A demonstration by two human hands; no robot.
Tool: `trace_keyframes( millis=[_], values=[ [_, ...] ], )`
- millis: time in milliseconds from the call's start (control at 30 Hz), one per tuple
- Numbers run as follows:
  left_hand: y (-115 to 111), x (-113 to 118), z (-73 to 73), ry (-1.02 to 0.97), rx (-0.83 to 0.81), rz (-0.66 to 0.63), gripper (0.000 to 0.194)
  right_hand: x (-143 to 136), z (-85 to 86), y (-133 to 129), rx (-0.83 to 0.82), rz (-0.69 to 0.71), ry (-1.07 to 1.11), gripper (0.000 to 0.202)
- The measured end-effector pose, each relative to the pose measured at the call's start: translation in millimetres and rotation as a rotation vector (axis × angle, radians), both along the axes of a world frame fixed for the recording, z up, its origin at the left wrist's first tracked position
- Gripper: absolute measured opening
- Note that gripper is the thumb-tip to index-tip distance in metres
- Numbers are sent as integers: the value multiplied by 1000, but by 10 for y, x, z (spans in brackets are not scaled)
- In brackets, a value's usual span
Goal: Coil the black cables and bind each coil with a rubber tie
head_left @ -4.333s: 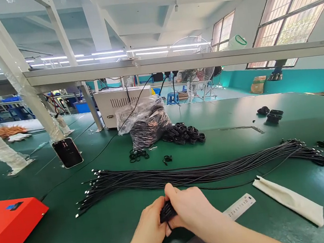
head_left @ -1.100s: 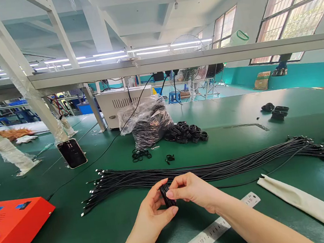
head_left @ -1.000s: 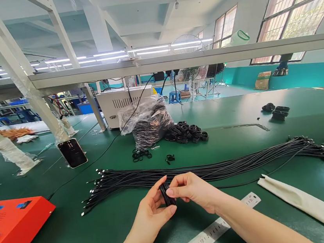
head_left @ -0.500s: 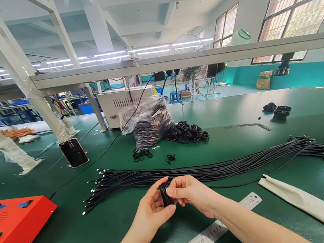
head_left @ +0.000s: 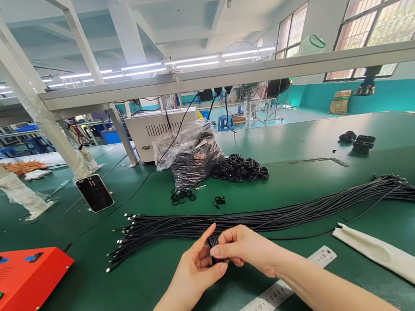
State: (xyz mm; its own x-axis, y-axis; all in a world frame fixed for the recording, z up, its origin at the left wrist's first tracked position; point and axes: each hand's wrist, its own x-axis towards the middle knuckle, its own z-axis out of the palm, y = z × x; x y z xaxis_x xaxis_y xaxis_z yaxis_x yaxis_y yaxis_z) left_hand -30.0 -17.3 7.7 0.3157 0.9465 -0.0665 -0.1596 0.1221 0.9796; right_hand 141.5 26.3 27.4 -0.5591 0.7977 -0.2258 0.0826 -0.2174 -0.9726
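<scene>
A small stack of black rings [head_left: 213, 242] is held between both hands above the near side of the table. My left hand [head_left: 196, 270] curls around it from the left, with its thumb below and index finger above. From the right, my right hand [head_left: 243, 246] pinches the stack between thumb and fingers, covering part of it. Just beyond my hands, a long bundle of black cables [head_left: 260, 218] with metal-tipped ends lies across the green table [head_left: 97, 305]. Under my right forearm lies a steel ruler [head_left: 263, 305].
A red box with green buttons [head_left: 26, 283] stands at left, near a phone [head_left: 94, 193] by the frame post. Behind the cables are loose black rings [head_left: 182, 195], a pile of ring stacks [head_left: 241, 167] and a plastic bag [head_left: 196, 159]. A cream pouch [head_left: 384, 257] lies at right.
My right thumb and fingers have shifted slightly left and down over the ring stack, hiding more of it. Both hands stay in nearly the same place.
</scene>
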Motion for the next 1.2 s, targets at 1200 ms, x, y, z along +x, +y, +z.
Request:
trace_keyframes(
  millis=[1200],
  values=[
    [17, -63, 4, -31, -9, -22, 65, 12, 126, -53, 75, -47, -1, 31]
  ],
)
